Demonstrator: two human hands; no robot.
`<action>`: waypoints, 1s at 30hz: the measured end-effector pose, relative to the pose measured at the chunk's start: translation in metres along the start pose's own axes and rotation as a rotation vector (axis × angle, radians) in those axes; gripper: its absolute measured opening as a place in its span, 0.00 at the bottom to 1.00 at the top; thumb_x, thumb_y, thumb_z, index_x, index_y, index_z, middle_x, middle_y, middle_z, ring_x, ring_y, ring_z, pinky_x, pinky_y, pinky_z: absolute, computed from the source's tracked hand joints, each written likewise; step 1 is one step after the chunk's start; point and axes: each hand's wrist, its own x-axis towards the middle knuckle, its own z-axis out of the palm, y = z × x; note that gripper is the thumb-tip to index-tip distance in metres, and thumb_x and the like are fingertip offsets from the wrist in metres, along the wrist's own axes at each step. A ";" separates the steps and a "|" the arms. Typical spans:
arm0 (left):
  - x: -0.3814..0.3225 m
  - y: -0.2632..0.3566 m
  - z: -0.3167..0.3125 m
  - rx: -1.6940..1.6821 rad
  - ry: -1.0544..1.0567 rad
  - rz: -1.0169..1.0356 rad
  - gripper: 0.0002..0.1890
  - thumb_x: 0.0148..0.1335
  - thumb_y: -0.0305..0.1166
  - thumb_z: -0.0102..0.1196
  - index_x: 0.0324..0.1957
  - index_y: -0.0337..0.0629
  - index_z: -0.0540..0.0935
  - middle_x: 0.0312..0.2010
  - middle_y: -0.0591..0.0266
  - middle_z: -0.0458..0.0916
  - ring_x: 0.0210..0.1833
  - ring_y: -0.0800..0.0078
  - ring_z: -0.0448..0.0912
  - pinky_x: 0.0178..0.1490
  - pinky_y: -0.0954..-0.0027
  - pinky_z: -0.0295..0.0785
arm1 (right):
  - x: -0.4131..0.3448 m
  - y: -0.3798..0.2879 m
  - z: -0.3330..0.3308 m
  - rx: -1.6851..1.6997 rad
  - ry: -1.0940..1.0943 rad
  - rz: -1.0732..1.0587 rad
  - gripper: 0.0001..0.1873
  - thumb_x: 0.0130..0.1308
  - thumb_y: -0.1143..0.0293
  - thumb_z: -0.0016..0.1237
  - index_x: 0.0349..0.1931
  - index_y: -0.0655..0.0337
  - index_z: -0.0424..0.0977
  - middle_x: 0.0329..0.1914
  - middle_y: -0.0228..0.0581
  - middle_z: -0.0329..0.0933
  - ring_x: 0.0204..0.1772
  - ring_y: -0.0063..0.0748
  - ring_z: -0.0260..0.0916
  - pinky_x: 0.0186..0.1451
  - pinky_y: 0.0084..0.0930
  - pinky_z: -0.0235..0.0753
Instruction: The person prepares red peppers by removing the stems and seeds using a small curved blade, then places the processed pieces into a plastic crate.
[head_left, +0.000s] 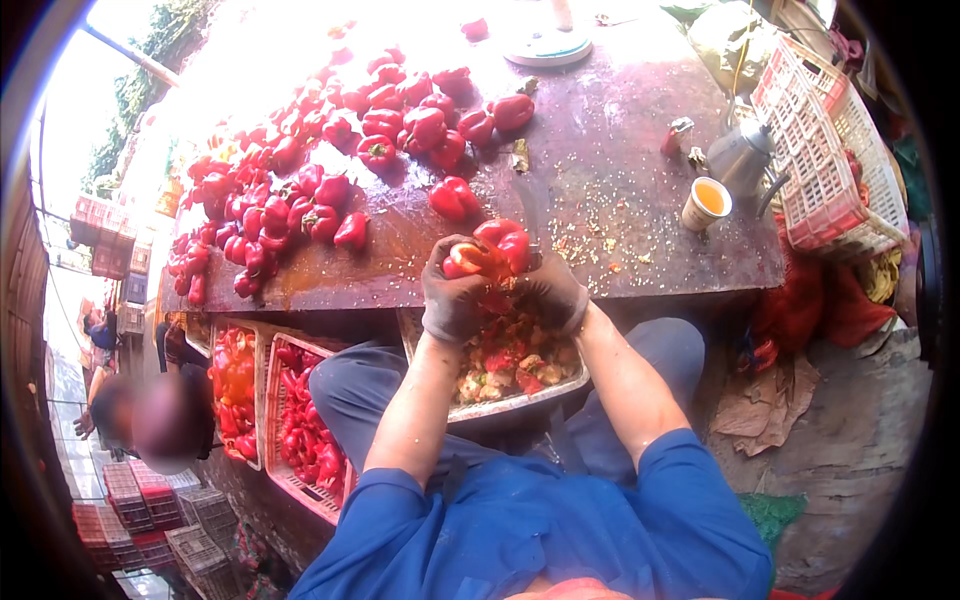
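A split red bell pepper is held above the table's front edge, its paler inside showing on one half. My left hand, in a dark, soiled glove, grips it from the left. On the other side, my gloved right hand is closed around what looks like a knife, whose thin grey blade points away from me; its handle is hidden. Below both hands, a pale plastic crate between my knees holds pepper cores and red scraps. One whole red bell pepper lies just beyond my left hand.
Many red peppers are heaped on the table at left, with scattered seeds at right. A paper cup of orange liquid stands by a metal kettle. Crates of peppers sit at my left, near another person.
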 end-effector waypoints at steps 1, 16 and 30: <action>0.001 0.008 0.003 -0.189 0.024 -0.171 0.22 0.45 0.15 0.57 0.47 0.37 0.79 0.41 0.62 0.83 0.43 0.74 0.81 0.47 0.71 0.79 | 0.004 0.006 -0.014 -0.098 0.012 0.040 0.27 0.52 0.76 0.67 0.55 0.60 0.79 0.39 0.35 0.83 0.39 0.27 0.81 0.38 0.25 0.80; -0.010 -0.012 -0.004 0.317 0.100 0.186 0.17 0.47 0.17 0.59 0.42 0.38 0.81 0.36 0.60 0.83 0.40 0.71 0.82 0.47 0.70 0.77 | 0.005 0.010 -0.008 0.021 0.144 0.011 0.26 0.64 0.60 0.67 0.58 0.62 0.76 0.47 0.37 0.81 0.46 0.32 0.81 0.44 0.30 0.87; -0.019 -0.005 0.014 0.202 0.253 0.067 0.17 0.50 0.20 0.65 0.45 0.40 0.81 0.36 0.68 0.82 0.40 0.81 0.79 0.47 0.73 0.77 | 0.007 0.013 -0.020 -0.209 0.256 0.142 0.20 0.60 0.72 0.65 0.53 0.60 0.80 0.35 0.29 0.81 0.29 0.21 0.75 0.30 0.22 0.76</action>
